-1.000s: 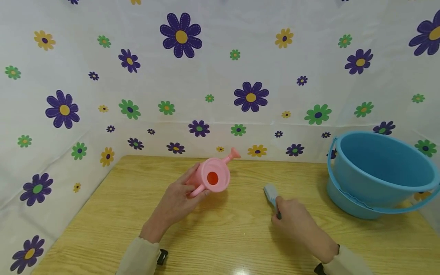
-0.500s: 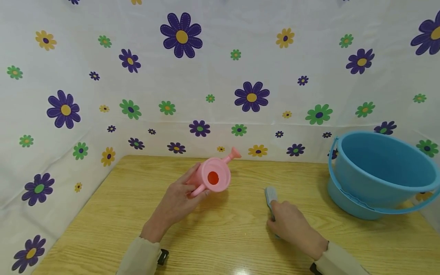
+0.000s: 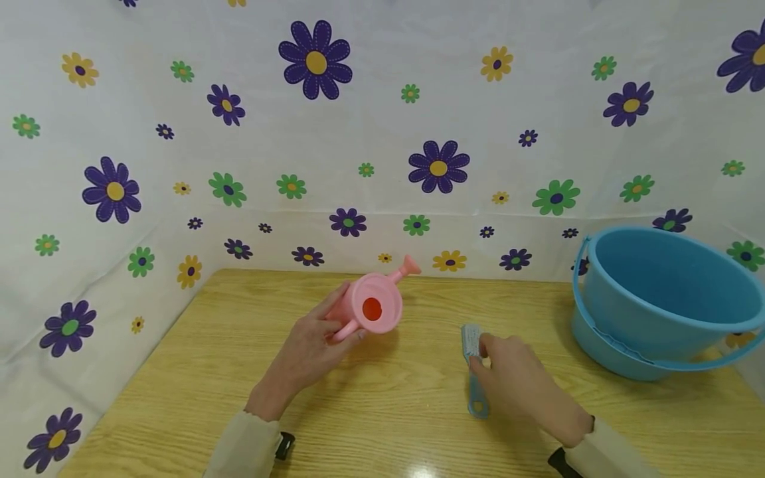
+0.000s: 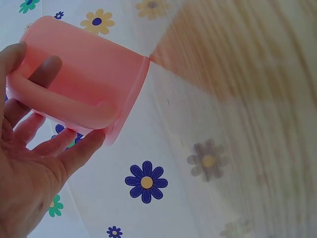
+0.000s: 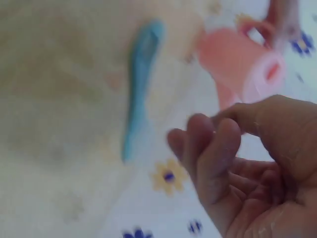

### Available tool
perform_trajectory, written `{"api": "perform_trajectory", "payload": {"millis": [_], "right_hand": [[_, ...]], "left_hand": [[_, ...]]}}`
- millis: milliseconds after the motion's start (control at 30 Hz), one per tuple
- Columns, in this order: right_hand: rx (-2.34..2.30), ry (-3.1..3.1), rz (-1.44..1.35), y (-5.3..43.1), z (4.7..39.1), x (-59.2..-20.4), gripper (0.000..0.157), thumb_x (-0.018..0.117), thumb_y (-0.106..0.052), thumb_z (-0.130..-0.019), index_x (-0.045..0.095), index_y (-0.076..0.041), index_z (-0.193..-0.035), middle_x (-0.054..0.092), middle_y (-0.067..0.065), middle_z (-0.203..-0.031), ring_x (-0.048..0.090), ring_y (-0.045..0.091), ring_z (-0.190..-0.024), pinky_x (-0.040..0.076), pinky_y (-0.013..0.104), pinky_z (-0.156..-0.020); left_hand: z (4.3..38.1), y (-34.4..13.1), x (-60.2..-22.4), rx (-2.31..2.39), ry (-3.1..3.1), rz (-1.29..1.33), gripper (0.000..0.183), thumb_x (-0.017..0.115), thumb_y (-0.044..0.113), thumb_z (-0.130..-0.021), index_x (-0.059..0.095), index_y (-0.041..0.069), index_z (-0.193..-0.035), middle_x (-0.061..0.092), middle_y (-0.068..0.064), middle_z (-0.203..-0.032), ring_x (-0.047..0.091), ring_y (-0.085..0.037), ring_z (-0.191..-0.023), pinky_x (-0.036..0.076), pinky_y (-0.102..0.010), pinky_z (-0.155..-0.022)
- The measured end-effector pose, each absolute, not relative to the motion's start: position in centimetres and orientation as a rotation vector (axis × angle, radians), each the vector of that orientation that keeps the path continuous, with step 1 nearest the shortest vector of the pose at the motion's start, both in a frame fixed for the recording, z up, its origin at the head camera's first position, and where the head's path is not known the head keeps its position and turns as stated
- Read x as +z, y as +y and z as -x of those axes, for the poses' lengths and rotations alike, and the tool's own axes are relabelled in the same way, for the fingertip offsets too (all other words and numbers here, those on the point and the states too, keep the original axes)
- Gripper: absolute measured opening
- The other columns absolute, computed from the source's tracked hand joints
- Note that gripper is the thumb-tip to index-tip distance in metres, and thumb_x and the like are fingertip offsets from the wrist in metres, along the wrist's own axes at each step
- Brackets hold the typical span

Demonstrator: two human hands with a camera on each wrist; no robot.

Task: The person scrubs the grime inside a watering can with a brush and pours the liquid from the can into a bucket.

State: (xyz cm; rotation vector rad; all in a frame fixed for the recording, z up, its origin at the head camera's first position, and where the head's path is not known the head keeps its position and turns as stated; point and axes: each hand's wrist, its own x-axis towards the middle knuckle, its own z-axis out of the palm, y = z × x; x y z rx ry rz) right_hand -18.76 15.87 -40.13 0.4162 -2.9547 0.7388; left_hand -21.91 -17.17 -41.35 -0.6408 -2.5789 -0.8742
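My left hand [image 3: 313,345] holds a pink toy watering can [image 3: 382,299] over the table, its round opening facing me and its spout pointing to the back right. In the left wrist view, the fingers [image 4: 81,151] reach around the can's handle [image 4: 64,104] and body. A light blue brush [image 3: 477,392] with pale bristles lies on the table to the right, its holed handle towards me. Beside it is my right hand [image 3: 516,378], overlapping the brush in the head view. The right wrist view shows this hand's fingers loosely bent with nothing between them, apart from the brush [image 5: 141,79].
A large blue bucket [image 3: 633,318] with its handle hanging down in front stands on the right side of the wooden table [image 3: 239,318]. White flowered cloth [image 3: 370,99] rises behind the table and at its sides.
The right hand gripped the brush earlier and has let it go; the brush now lies on the table, its handle exposed. The left hand and watering can have stayed put.
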Motion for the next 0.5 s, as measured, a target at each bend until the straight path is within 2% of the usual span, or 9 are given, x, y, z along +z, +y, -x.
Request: {"api": "perform_trajectory", "payload": {"millis": [133,300,367,433,500], "right_hand": [[0.679,-2.762,-0.320,18.2,18.8,-37.7,0.014,0.063,-0.014,-0.097,0.064,0.000,-0.098,0.056,0.000,-0.053,0.042,0.008,-0.042,0.032,0.021,-0.039],[0.628,-2.678,-0.084,22.2,18.6,-34.9,0.040,0.055,-0.024,-0.103,0.055,0.007,-0.129,0.065,0.009,-0.063,0.049,0.015,-0.044,0.038,0.030,-0.041],[0.596,-2.716,0.055,24.1,18.4,-34.1,0.054,0.050,-0.031,-0.105,0.045,0.011,-0.138,0.064,0.018,-0.067,0.052,0.023,-0.045,0.039,0.035,-0.040],[0.546,-2.760,0.206,25.7,18.3,-33.5,0.065,0.046,-0.039,-0.106,0.037,0.013,-0.144,0.063,0.032,-0.076,0.056,0.037,-0.050,0.041,0.042,-0.040],[0.477,-2.793,0.305,27.0,18.1,-33.3,0.068,0.044,-0.043,-0.106,0.038,0.016,-0.141,0.061,0.041,-0.085,0.057,0.046,-0.055,0.043,0.046,-0.040]], "left_hand": [[21.9,-17.2,-41.5,-0.880,-2.574,0.642,0.028,0.081,0.027,-0.089,0.078,0.000,-0.082,0.043,-0.006,-0.163,0.049,-0.036,-0.145,0.052,-0.048,-0.108],[21.8,-17.2,-41.5,-0.888,-2.570,0.651,0.027,0.082,0.025,-0.089,0.079,-0.001,-0.085,0.044,-0.007,-0.162,0.050,-0.037,-0.144,0.052,-0.048,-0.108],[21.8,-17.2,-41.4,-0.889,-2.572,0.649,0.027,0.082,0.025,-0.089,0.079,-0.002,-0.085,0.044,-0.007,-0.162,0.050,-0.036,-0.144,0.053,-0.048,-0.108],[21.8,-17.2,-41.4,-0.885,-2.575,0.646,0.028,0.081,0.026,-0.089,0.079,-0.002,-0.085,0.044,-0.007,-0.162,0.049,-0.037,-0.144,0.053,-0.048,-0.108],[21.8,-17.3,-41.4,-0.883,-2.580,0.646,0.029,0.081,0.026,-0.089,0.079,-0.002,-0.084,0.043,-0.007,-0.163,0.049,-0.036,-0.145,0.053,-0.047,-0.108]]}}
